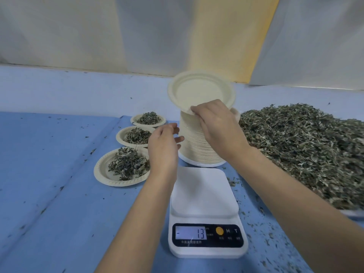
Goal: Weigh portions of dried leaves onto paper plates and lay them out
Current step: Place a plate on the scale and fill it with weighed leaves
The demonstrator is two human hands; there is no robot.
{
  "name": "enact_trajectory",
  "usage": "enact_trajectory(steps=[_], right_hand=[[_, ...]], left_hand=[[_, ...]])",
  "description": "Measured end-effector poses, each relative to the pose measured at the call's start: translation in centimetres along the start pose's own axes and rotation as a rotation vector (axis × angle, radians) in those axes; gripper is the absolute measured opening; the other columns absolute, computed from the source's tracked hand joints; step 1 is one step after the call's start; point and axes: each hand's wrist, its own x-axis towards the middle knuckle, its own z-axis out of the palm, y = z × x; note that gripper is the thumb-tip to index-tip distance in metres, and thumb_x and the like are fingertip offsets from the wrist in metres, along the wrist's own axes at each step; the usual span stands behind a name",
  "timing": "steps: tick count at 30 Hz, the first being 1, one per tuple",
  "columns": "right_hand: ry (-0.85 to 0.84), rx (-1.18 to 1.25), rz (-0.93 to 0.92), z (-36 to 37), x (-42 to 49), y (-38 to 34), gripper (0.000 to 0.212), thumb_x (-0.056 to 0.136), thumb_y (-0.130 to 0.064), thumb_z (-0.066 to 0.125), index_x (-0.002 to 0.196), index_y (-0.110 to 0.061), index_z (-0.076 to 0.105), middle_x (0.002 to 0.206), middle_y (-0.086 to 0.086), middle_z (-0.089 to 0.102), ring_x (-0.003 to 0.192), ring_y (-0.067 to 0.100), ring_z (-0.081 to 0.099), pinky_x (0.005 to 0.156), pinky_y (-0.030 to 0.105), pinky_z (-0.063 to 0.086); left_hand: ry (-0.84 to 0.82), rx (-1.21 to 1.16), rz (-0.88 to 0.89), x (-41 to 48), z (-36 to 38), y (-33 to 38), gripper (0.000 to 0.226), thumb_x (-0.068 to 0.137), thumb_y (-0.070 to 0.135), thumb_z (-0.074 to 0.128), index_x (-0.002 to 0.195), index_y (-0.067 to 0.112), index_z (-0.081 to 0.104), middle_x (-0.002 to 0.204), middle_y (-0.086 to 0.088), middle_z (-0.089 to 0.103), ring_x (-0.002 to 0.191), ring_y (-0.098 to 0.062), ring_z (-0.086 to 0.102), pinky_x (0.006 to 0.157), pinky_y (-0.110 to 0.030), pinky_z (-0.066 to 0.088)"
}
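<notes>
My right hand [217, 125] pinches the near rim of an empty cream paper plate [199, 90] and holds it tilted above a tall stack of paper plates [194, 146]. My left hand [163, 144] hovers just left of the stack, fingers relaxed, holding nothing. A white digital scale [204, 194] sits in front of the stack with a bare platform, and its display reads -13. Three plates of dried leaves lie in a column at the left: near [102, 172], middle [120, 135], far [136, 119]. A big heap of dried leaves [301, 148] fills the right.
A blue cloth [59, 174] covers the table, with leaf crumbs scattered over it, thicker near the heap and the scale. A pale wall with a plastic sheet [157, 36] stands behind the table. The heap's tray edge [352, 212] shows at the right.
</notes>
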Motion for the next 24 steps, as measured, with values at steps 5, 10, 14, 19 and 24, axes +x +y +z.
enact_trajectory(steps=[5,10,14,19,24], right_hand=[[0.103,0.054,-0.125,0.2,-2.3,-2.6,0.028,0.072,0.018,0.066,0.099,0.011,0.069,0.088,0.018,0.069,0.079,0.035,0.065,0.069,0.041,0.055],[0.04,0.072,-0.026,0.2,-4.4,-3.6,0.024,0.089,-0.023,0.062,0.098,-0.003,0.072,0.089,0.007,0.071,0.086,0.027,0.067,0.087,0.039,0.049],[0.111,0.247,0.439,-1.1,-4.5,-2.7,0.042,0.095,-0.037,0.053,0.124,-0.006,0.058,0.126,0.006,0.059,0.12,0.023,0.048,0.104,0.029,0.029],[0.107,0.339,0.848,-2.6,-5.4,0.0,0.037,0.095,-0.024,0.055,0.13,-0.013,0.055,0.125,0.003,0.057,0.117,0.016,0.047,0.101,0.028,0.037],[0.132,0.6,1.099,-3.2,-7.1,0.7,0.012,0.086,-0.025,0.065,0.096,-0.019,0.065,0.078,-0.011,0.061,0.075,0.002,0.059,0.067,0.024,0.045]], left_hand=[[0.072,-0.06,0.033,0.6,-0.9,0.7,0.024,0.094,0.035,0.053,0.085,0.014,0.061,0.085,-0.003,0.069,0.06,-0.01,0.062,0.057,-0.023,0.051],[0.122,0.133,0.055,0.8,-1.8,0.7,0.006,0.088,0.012,0.058,0.082,0.012,0.06,0.078,-0.009,0.063,0.055,-0.015,0.055,0.053,-0.024,0.05],[0.09,0.219,0.044,0.6,-2.0,0.9,0.013,0.087,0.009,0.055,0.098,0.012,0.06,0.069,-0.001,0.056,0.038,-0.006,0.045,0.045,-0.019,0.042],[-0.012,0.324,0.087,0.1,-2.3,1.4,0.04,0.082,0.005,0.052,0.116,0.025,0.061,0.074,0.005,0.059,0.036,-0.007,0.044,0.04,-0.018,0.04],[-0.151,0.601,0.096,-0.2,-3.3,2.2,0.021,0.086,0.012,0.054,0.086,0.027,0.068,0.056,0.009,0.06,0.034,-0.007,0.05,0.044,-0.021,0.048]])
